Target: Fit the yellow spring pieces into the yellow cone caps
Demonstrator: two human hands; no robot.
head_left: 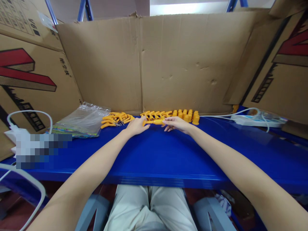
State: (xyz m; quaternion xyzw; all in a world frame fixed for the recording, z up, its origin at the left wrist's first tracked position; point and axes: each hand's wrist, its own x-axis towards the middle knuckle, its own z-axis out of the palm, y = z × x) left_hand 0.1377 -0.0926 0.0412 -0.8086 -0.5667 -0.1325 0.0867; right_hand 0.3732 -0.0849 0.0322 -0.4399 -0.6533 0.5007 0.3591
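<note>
A slim yellow-orange plastic piece with a ribbed section [155, 122] spans the gap between my two hands, just in front of a row of yellow parts. Closed about its left end is my left hand [137, 125], thumb toward the piece. My right hand [177, 124] pinches the right end with thumb and forefinger, the other fingers loosely curled. Behind the hands stand forked yellow plastic parts [156, 114] in a row. To their right are several yellow flanged caps [196, 117]. Left of my left hand lies a pile of yellow branching pieces [115, 118] with small dark chains.
Clear plastic bags [79, 123] lie on the blue table [154, 154] at left, near a white plug with a cable [22, 138]. A white power strip [258, 120] sits at right. Cardboard walls [187, 64] enclose the back and sides.
</note>
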